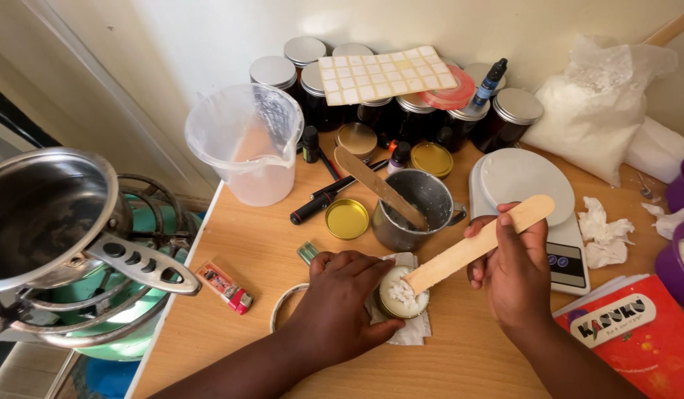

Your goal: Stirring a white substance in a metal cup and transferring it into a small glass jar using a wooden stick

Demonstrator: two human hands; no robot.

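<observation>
steel pot [46,214] seen far left on burner | left hand [342,295] wrapped about small tin [402,293] of white flaky wax, set on paper on wooden bench [467,355] | flat wooden stick [479,244] slanted up-right, its low end dipped in tin | right hand [515,270], grip pinched on stick's upper half, just right of tin | white scale [527,177] behind

The wooden stick [476,246] is pale and matt, like the second wooden stick [379,185] in the dull grey metal cup [418,209]. The small tin [402,294] holds rough white flakes on crumpled paper [416,331]. The surface [261,244] is smooth light wood laminate. The gold lid [346,219] shines; the plastic jug [246,140] is cloudy; the steel pan [46,210] is glossy.
</observation>
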